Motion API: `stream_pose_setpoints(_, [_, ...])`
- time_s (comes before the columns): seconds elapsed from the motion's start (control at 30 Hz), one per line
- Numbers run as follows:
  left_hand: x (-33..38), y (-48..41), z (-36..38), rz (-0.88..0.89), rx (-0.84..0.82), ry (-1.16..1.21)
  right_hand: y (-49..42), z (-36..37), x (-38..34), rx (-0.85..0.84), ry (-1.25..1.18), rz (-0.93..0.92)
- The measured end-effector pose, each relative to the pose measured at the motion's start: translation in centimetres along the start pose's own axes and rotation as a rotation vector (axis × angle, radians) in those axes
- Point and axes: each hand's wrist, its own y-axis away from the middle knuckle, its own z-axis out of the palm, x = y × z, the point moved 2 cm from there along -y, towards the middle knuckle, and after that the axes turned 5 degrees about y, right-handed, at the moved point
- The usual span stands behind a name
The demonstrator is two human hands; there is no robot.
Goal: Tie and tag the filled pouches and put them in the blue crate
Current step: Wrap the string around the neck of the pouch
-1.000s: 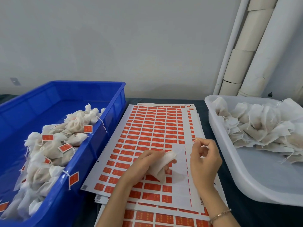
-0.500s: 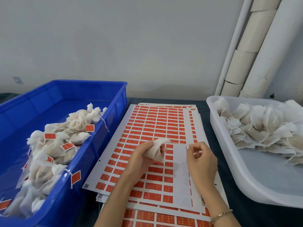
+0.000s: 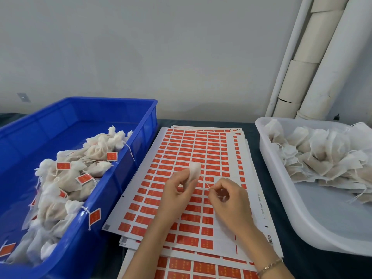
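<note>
White pouch (image 3: 194,171) is being pinched by left hand (image 3: 177,190), right hand (image 3: 227,196) pinching its string (image 3: 205,183) right of pouch. Blue crate (image 3: 112,100) is lying left of pouch.

On the desk (image 3: 314,266), the crate (image 3: 141,109) sits at left with tagged pouches (image 3: 66,178) heaped in its near-right part — one tag (image 3: 94,216) hangs over its right rim. A stack of label sheets (image 3: 201,141) lies in the middle. The tray (image 3: 302,218) sits at right, with untied pouches (image 3: 322,158) piled at its far end. Pipes (image 3: 302,67) stand behind the tray, far right.
</note>
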Motion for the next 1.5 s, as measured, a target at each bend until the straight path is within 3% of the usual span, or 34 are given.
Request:
stream_pose_setpoints(0.33, [0.1,0.5,0.7,0.377,-0.030,-0.441,0.1,0.0,-1.2,-0.083,-0.268,-0.129])
stream_pose_setpoints(0.53, [-0.2,0.6,0.8,0.369,-0.093,-0.437,0.5,0.2,-1.8,-0.096,-0.280,-0.154])
stream_pose_setpoints(0.63, [-0.2,0.5,0.8,0.295,-0.104,-0.347,0.4,-0.1,-2.0,-0.054,-0.312,-0.153])
stream_pose_setpoints(0.83, [1.6,0.6,0.7,-0.079,-0.038,0.099,0.1,-0.6,-1.4,0.089,-0.333,0.047])
stream_pose_setpoints(0.93, [1.3,0.9,0.7,-0.252,-0.064,0.195,-0.2,-0.3,-1.2,0.018,-0.360,0.151])
stream_pose_setpoints(1.07, [0.7,0.7,1.0,-0.251,-0.152,0.240,-0.4,0.2,-0.6,-0.123,-0.450,0.289])
stream_pose_setpoints(1.27, [0.6,0.5,1.1,-0.224,-0.135,0.255,-0.5,-0.2,-0.5,-0.102,-0.573,0.353])
stream_pose_setpoints(1.5, [-0.2,0.2,1.2,-0.396,-0.047,0.342,-0.5,-0.4,-0.6,-0.026,-0.577,0.364])
